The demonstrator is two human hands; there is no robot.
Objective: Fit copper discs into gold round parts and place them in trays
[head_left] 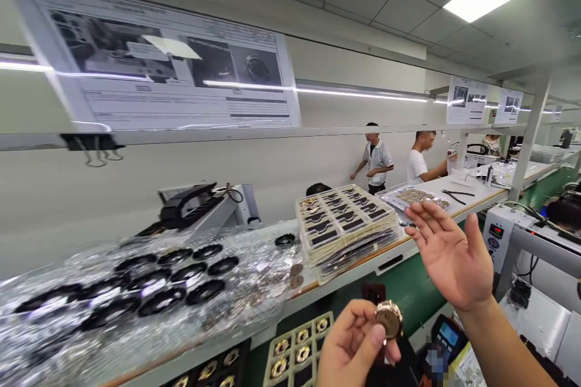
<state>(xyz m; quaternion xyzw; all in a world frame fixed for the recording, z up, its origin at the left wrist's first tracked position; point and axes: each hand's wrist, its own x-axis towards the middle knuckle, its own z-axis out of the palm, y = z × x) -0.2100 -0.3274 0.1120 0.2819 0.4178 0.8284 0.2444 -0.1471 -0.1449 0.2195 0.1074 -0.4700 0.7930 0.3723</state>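
Observation:
My left hand (351,344) pinches a round watch case (388,318) between thumb and fingers, its brown disc-like face toward me and its rim gold-toned. To the right and higher up, my right hand (454,257) is raised with the palm showing and the fingers stretched out, holding nothing. Left of my left hand, below the bench edge, a cream tray (269,347) carries several gold watch cases in its compartments. Beside it lies a dark tray (240,369) with more gold rings, partly cut off by the frame's bottom.
Stacked clear trays (347,224) stand on the bench. Black rings (181,275) lie on bubble wrap (254,308) at left. Pliers (458,195) rest farther along. A machine with a red display (496,230) stands at right. Two people (374,157) are beyond the bench, with others farther back.

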